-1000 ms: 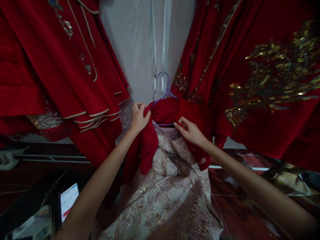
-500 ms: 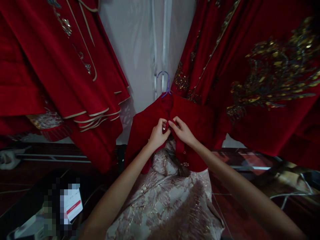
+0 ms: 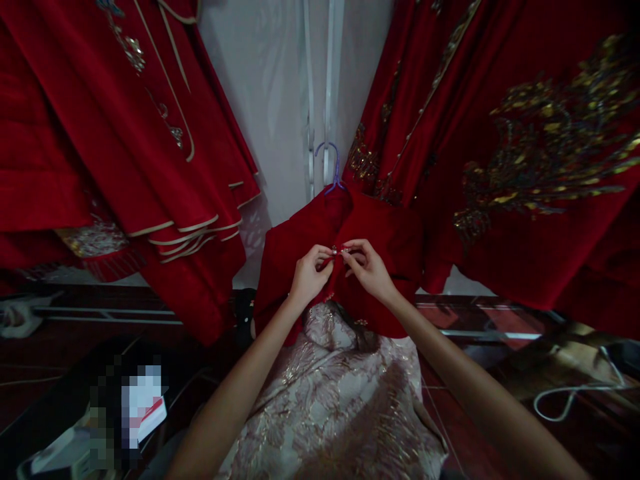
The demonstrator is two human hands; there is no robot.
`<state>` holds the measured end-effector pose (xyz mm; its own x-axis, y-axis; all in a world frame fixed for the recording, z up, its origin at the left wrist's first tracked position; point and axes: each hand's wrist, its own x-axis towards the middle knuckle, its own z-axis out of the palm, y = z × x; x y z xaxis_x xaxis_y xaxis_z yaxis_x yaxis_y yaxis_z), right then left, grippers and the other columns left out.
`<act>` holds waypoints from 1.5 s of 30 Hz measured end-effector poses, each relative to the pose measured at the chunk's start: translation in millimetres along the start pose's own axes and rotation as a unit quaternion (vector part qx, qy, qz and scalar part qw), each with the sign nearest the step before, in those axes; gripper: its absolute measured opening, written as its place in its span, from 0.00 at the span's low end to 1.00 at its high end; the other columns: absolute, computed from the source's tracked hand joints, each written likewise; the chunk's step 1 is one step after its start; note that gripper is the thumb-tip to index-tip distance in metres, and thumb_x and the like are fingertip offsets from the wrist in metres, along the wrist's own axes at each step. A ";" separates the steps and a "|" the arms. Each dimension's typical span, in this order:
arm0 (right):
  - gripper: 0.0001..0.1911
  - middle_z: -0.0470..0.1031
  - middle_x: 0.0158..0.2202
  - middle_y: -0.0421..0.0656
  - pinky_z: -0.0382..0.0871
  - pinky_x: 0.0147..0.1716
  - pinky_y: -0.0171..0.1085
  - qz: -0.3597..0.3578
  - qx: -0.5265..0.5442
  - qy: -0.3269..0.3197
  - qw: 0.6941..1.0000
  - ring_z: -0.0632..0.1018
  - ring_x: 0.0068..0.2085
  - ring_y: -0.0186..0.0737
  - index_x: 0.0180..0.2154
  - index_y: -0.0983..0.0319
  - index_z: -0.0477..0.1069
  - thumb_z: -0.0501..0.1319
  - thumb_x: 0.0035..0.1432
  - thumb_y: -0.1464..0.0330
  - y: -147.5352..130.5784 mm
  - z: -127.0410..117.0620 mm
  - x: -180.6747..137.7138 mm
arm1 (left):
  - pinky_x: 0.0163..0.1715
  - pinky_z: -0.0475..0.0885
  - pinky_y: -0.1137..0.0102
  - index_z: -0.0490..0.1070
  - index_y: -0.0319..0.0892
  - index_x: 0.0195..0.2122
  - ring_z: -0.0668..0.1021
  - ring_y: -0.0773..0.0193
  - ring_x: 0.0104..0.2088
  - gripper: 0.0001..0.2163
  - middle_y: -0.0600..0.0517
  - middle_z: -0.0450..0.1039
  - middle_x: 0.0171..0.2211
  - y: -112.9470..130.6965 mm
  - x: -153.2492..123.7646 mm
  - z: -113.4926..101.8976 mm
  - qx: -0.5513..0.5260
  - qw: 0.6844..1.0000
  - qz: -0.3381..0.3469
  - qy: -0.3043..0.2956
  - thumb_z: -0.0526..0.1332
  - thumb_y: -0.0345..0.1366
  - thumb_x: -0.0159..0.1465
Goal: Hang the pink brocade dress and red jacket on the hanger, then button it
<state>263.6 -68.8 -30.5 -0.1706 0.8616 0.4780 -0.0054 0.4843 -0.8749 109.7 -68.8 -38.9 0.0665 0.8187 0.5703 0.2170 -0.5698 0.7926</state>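
Observation:
A red velvet jacket (image 3: 390,237) hangs on a purple wire hanger (image 3: 331,168) in front of me, over a pale gold brocade skirt (image 3: 345,407). My left hand (image 3: 307,273) and my right hand (image 3: 365,267) meet at the jacket's front opening. Both pinch the two edges together around a small fastening (image 3: 338,251) between the fingertips. The fingers of both hands are closed on the fabric.
Red embroidered garments hang to the left (image 3: 115,133) and right (image 3: 525,153). A white wall with a vertical rail (image 3: 320,80) lies behind. A lit phone (image 3: 143,403) rests at the lower left, and a white cable (image 3: 565,400) lies on the dark red floor at the right.
My left hand let go of the jacket's left shoulder and came to the centre. The jacket now sits closed on the hanger, and both hands pinch its front a little higher.

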 end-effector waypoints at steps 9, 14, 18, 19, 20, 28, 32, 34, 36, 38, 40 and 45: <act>0.12 0.74 0.38 0.44 0.74 0.28 0.34 -0.055 -0.170 0.036 0.983 0.77 0.33 0.36 0.40 0.61 0.70 0.59 0.56 0.61 -13.0 -4.4 7.3 | 0.34 0.71 0.75 0.67 0.43 0.38 0.77 0.69 0.32 0.08 0.53 0.74 0.32 23.2 12.0 -16.4 0.119 0.982 0.069 -0.128 0.56 0.27 0.57; 0.15 0.75 0.41 0.45 0.76 0.34 0.37 -0.053 -0.165 0.031 0.984 0.78 0.37 0.39 0.44 0.60 0.73 0.58 0.57 0.61 -17.8 -6.8 1.2 | 0.32 0.71 0.74 0.69 0.41 0.32 0.77 0.67 0.29 0.04 0.52 0.75 0.29 28.8 13.8 -13.5 0.148 0.979 0.083 -0.116 0.57 0.34 0.59; 0.17 0.75 0.44 0.45 0.77 0.37 0.40 -0.037 -0.117 0.014 0.992 0.78 0.38 0.40 0.45 0.60 0.74 0.59 0.56 0.60 -15.9 -11.7 0.8 | 0.33 0.71 0.73 0.69 0.41 0.31 0.77 0.67 0.29 0.03 0.52 0.75 0.28 29.4 14.7 -10.4 0.156 0.979 0.079 -0.106 0.58 0.34 0.58; 0.17 0.76 0.43 0.45 0.77 0.38 0.41 -0.035 -0.116 0.015 0.993 0.78 0.38 0.40 0.45 0.60 0.74 0.60 0.55 0.60 -15.2 -13.1 1.7 | 0.32 0.71 0.74 0.69 0.40 0.31 0.77 0.67 0.29 0.03 0.52 0.75 0.28 29.7 14.8 -9.9 0.155 0.979 0.078 -0.109 0.58 0.34 0.58; 0.17 0.76 0.42 0.45 0.77 0.39 0.41 -0.032 -0.115 0.018 0.993 0.79 0.38 0.41 0.44 0.60 0.74 0.61 0.54 0.61 -14.7 -14.3 2.7 | 0.32 0.71 0.74 0.69 0.40 0.30 0.77 0.67 0.29 0.03 0.52 0.75 0.28 30.2 14.9 -9.5 0.154 0.978 0.079 -0.113 0.58 0.34 0.58; 0.19 0.79 0.38 0.45 0.75 0.40 0.42 -0.010 -0.079 -0.013 0.997 0.79 0.37 0.41 0.44 0.61 0.74 0.64 0.50 0.62 -21.0 -18.4 6.9 | 0.30 0.69 0.75 0.68 0.40 0.30 0.76 0.68 0.28 0.04 0.53 0.74 0.27 32.7 15.5 -9.6 0.163 0.975 0.084 -0.124 0.57 0.34 0.58; 0.18 0.79 0.37 0.45 0.74 0.41 0.41 -0.019 -0.096 -0.011 0.995 0.79 0.37 0.41 0.44 0.62 0.74 0.65 0.50 0.63 -21.6 -19.6 9.5 | 0.28 0.66 0.76 0.67 0.40 0.29 0.73 0.70 0.25 0.02 0.55 0.71 0.24 33.7 18.7 -10.8 0.168 0.971 0.095 -0.138 0.57 0.32 0.57; 0.18 0.78 0.37 0.45 0.73 0.41 0.40 -0.019 -0.105 -0.023 0.994 0.79 0.37 0.40 0.44 0.61 0.74 0.64 0.51 0.63 -22.5 -20.5 11.7 | 0.27 0.65 0.77 0.67 0.40 0.28 0.71 0.72 0.24 0.01 0.56 0.69 0.24 34.8 20.3 -10.7 0.161 0.971 0.101 -0.146 0.57 0.31 0.56; 0.18 0.78 0.37 0.45 0.73 0.41 0.40 -0.016 -0.112 -0.038 0.993 0.79 0.37 0.40 0.45 0.61 0.74 0.63 0.52 0.63 -24.3 -21.3 13.8 | 0.27 0.64 0.78 0.67 0.40 0.28 0.70 0.72 0.24 0.00 0.57 0.68 0.23 35.9 21.1 -9.6 0.152 0.971 0.106 -0.151 0.57 0.30 0.56; 0.18 0.78 0.38 0.45 0.73 0.40 0.40 -0.015 -0.114 -0.047 0.992 0.78 0.37 0.40 0.46 0.61 0.74 0.62 0.52 0.63 -26.3 -21.9 15.4 | 0.26 0.63 0.78 0.66 0.40 0.28 0.69 0.73 0.24 0.01 0.57 0.67 0.23 36.5 20.9 -7.5 0.145 0.973 0.108 -0.142 0.57 0.30 0.56; 0.19 0.78 0.39 0.45 0.73 0.40 0.39 -0.011 -0.111 -0.051 0.992 0.78 0.37 0.39 0.46 0.60 0.74 0.62 0.53 0.63 -28.1 -22.4 16.6 | 0.27 0.63 0.78 0.66 0.40 0.27 0.68 0.73 0.24 0.01 0.58 0.66 0.22 36.1 20.1 -5.2 0.139 0.977 0.105 -0.124 0.57 0.31 0.56; 0.22 0.77 0.40 0.45 0.72 0.41 0.41 0.014 -0.059 -0.091 0.994 0.77 0.38 0.38 0.48 0.61 0.72 0.63 0.51 0.62 -30.0 -26.4 17.8 | 0.29 0.65 0.77 0.66 0.40 0.28 0.69 0.72 0.25 0.02 0.57 0.66 0.24 32.0 19.2 -4.5 0.108 0.983 0.085 -0.118 0.56 0.32 0.57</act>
<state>286.7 -63.9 6.4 -0.3447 0.8381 0.4227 0.1156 0.4848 -0.8670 113.5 -71.6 -1.6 0.3385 0.7215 0.6040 0.3828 -0.6920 0.6120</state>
